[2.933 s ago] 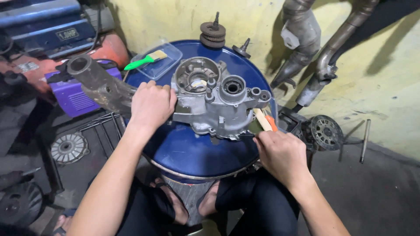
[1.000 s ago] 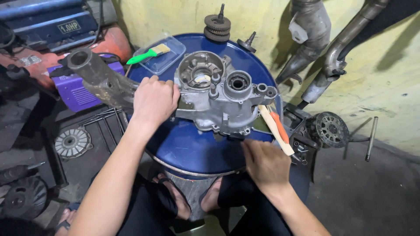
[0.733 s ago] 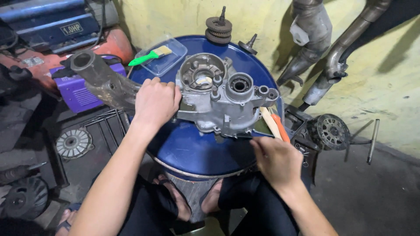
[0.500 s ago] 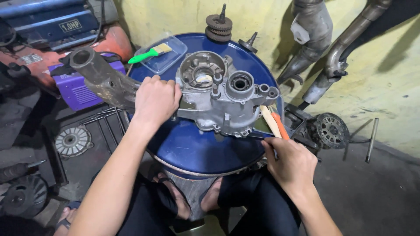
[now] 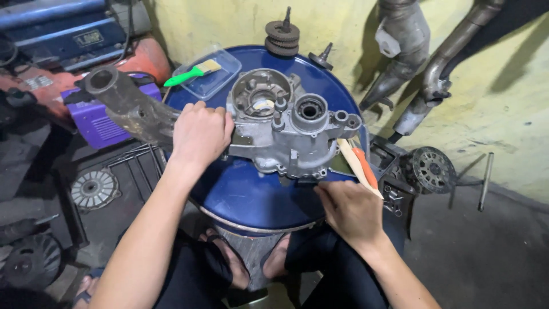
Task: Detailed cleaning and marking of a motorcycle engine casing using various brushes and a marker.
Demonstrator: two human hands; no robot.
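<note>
Right hand (image 5: 350,213) has shifted left to the crankcase (image 5: 286,129) near edge, fingers pinched, contents unclear | left hand (image 5: 200,133) grips casing | risk: casing slides off blue drum (image 5: 246,197).

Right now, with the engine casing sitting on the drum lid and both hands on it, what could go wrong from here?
1. The engine casing lies near the front of the blue drum lid, steadied only by the left hand; a hard push might slide it toward the knees.
2. The right hand works at the casing's lower edge, where fingers could catch on sharp metal.
3. The wooden stick overhangs the rim and may be knocked off.
</note>
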